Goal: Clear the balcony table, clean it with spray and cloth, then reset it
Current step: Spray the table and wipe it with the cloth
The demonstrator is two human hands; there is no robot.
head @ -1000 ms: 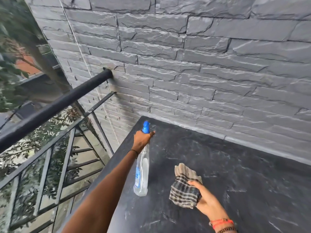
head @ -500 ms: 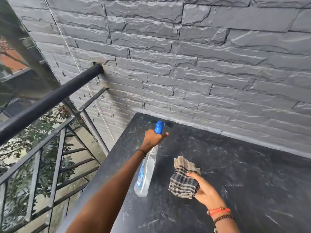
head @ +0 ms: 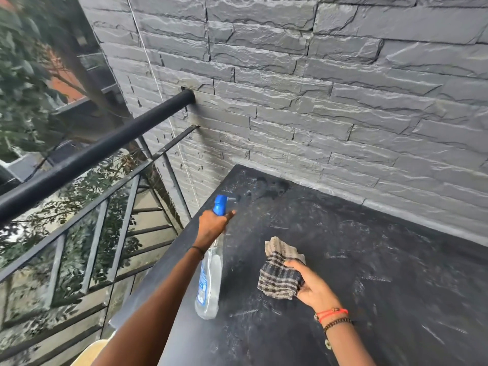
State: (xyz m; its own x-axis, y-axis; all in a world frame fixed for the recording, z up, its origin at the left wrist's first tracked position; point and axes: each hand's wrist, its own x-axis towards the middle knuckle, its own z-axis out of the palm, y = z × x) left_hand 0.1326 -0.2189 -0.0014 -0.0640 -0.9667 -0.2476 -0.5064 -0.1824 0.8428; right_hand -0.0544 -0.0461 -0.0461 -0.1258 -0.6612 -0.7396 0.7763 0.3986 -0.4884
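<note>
Fingers: left hand (head: 212,225) clamped round the bottle (head: 210,283) neck, forefinger out by the blue nozzle; right hand (head: 314,286) pinching the cloth (head: 277,276).
Bottle: tilted, held over the table (head: 369,247) near its left edge, nozzle towards the far corner.
Cloth: crumpled, low over the top, centre-left.
Edges: wall (head: 317,101) tight along the far side; railing (head: 92,154) close on the left.
Room: dark top runs wide, right of the cloth.

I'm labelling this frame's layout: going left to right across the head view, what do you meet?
Black railing → spray bottle, gripped by the left hand → checked cloth → right hand holding that cloth, all over the dark table.
</note>
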